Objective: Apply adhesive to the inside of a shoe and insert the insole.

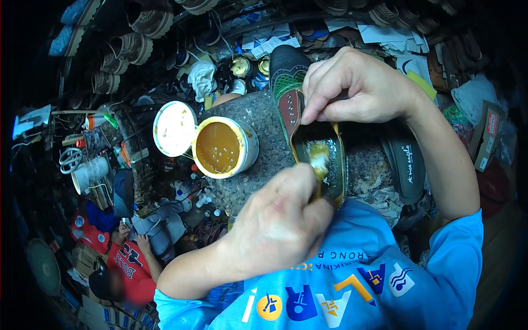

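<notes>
A low shoe point(287, 104) with a black toe, green patterned side and maroon eyelet panel lies with its opening toward me. The fingers of my right hand point(357, 88) pinch the upper edge of that opening. My left hand point(280, 220) is closed round a brush, its handle hidden by the fingers. The pale, yellow-smeared bristles of the brush point(319, 157) reach into the shoe, where whitish wet streaks show on the inside. Left of the shoe stands a white tub point(250, 146) of amber glue point(218, 146), with its smeared white lid point(175, 128) tilted open beside it.
A dark insole or sole point(406, 168) lies right of the shoe on the rough work block point(269, 129). Small open cans point(240, 67) and a crumpled white cloth point(202, 80) sit beyond. Shoes point(132, 48) line the far left. A person in red point(129, 269) sits lower left.
</notes>
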The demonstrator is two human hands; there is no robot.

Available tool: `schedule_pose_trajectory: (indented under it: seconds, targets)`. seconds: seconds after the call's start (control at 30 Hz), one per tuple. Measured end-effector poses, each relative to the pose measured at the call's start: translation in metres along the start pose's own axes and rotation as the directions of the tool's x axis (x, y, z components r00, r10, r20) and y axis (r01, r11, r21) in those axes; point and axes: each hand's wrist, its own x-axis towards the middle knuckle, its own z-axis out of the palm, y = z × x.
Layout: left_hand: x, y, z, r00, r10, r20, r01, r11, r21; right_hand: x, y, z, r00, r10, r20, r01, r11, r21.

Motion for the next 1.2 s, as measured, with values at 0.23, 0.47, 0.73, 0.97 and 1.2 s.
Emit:
schedule_pose_trajectory:
  seconds: [0.23, 0.47, 0.73, 0.97, 1.2]
  targets:
    - [0.008, -0.013, 0.015, 0.996, 0.020, -0.085, -0.019, 1.000, 0.013, 0.001, -0.005, -0.002, 0.998, 0.067, 0.023, -0.067, 0.998, 0.004]
    - [0.004, -0.017, 0.011, 0.995, 0.035, -0.090, -0.031, 0.999, 0.038, 0.002, -0.005, 0.001, 0.996, 0.088, 0.011, -0.088, 0.996, 0.034]
    - [0.004, -0.004, -0.005, 0.966, -0.011, -0.257, 0.012, 1.000, 0.003, 0.001, -0.005, 0.002, 0.996, 0.091, -0.020, -0.090, 0.995, 0.037]
    - [0.001, -0.012, 0.032, 0.917, 0.007, -0.398, 0.045, 0.991, 0.122, 0.002, -0.006, 0.002, 0.997, 0.081, 0.006, -0.081, 0.997, 0.015]
    - [0.003, -0.010, 0.034, 0.932, -0.018, -0.361, 0.059, 0.993, 0.102, 0.001, -0.006, 0.000, 0.996, 0.089, 0.011, -0.089, 0.996, 0.023]
